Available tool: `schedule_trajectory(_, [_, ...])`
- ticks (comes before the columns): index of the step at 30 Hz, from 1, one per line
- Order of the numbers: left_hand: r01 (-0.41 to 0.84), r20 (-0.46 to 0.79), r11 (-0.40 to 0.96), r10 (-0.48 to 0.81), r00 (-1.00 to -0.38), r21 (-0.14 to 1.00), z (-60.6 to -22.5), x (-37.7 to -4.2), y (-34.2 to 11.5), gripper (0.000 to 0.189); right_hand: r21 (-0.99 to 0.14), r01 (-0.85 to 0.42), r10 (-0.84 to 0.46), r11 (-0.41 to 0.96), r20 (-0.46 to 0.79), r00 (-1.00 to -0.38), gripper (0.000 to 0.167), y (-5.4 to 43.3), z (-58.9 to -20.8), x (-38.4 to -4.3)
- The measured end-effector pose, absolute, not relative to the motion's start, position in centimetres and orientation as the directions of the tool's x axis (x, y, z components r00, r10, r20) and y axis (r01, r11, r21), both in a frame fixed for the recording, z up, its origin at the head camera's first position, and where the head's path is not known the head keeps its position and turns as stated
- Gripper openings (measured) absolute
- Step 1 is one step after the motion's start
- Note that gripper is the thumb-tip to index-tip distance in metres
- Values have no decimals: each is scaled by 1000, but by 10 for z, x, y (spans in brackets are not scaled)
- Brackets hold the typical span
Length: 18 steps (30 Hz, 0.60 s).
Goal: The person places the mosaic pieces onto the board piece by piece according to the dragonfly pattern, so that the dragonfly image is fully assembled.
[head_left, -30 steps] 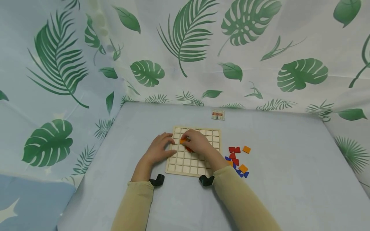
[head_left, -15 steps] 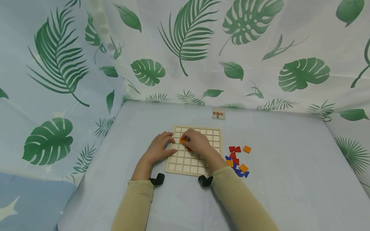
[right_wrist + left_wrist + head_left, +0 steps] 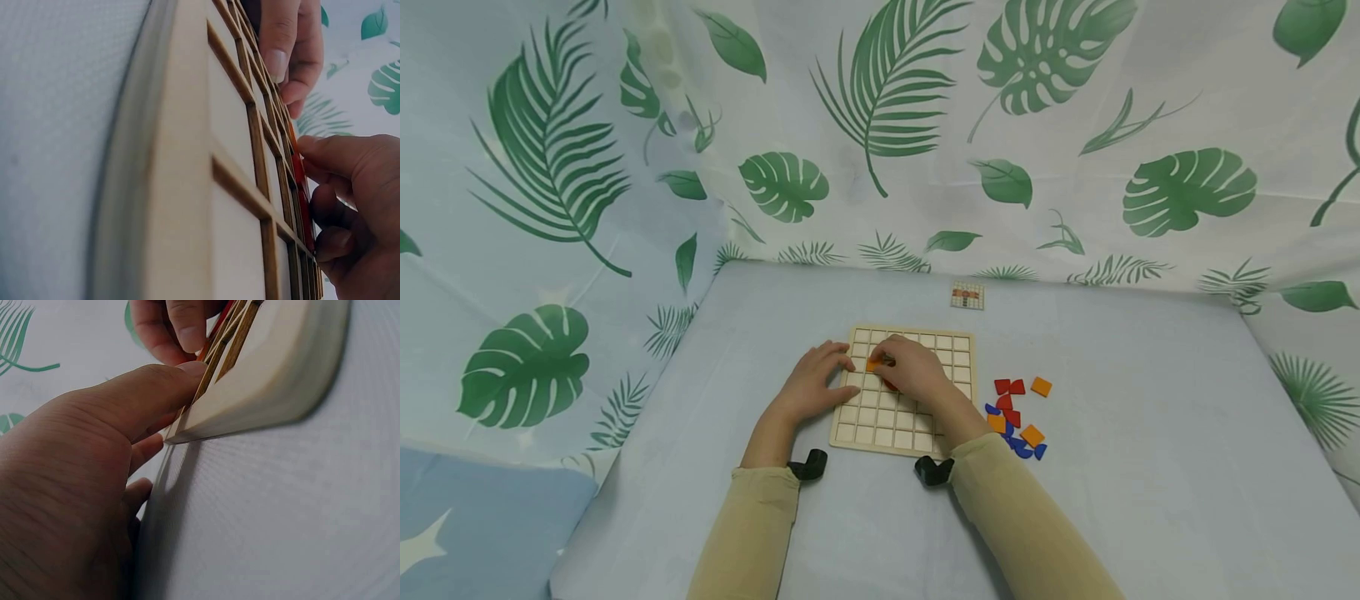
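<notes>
A wooden grid board (image 3: 883, 437) with square cells lies in front of me. My left hand (image 3: 808, 385) rests at the board's left edge, its fingers spread and bent a little; in the left wrist view the thumb (image 3: 169, 381) lies on the rim. Over the upper left cells, my right hand (image 3: 913, 368) pinches an orange square tile (image 3: 872, 366) at the board's surface. Beneath that hand shows a red piece (image 3: 890, 387), partly covered. Seen edge-on in the right wrist view, red pieces (image 3: 300, 184) sit in the grid beside the right fingers.
Right of the board lies a loose group of red pieces (image 3: 1004, 402), blue pieces (image 3: 1022, 450) and orange square tiles (image 3: 1032, 437). A small patterned card (image 3: 967, 296) lies behind the board. Leaf-printed cloth (image 3: 887, 192) hangs at the back and left of the table.
</notes>
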<state>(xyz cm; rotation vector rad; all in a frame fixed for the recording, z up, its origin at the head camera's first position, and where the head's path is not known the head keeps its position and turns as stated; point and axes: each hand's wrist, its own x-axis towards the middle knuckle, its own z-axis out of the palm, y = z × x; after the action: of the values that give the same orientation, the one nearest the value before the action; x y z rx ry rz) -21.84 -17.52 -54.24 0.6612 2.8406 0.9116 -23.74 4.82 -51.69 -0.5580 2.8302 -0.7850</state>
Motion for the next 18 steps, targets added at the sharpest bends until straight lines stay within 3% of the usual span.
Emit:
schedule_trajectory(10, [409, 99, 712, 435, -895, 570, -542, -218, -175, 31, -541, -319, -394, 778, -26, -919, 19, 50, -517, -236])
schedule_trajectory(18, [365, 34, 735, 424, -905, 571, -538, -217, -174, 29, -629, -362, -466, 688, -1, -885, 23, 72, -498, -231])
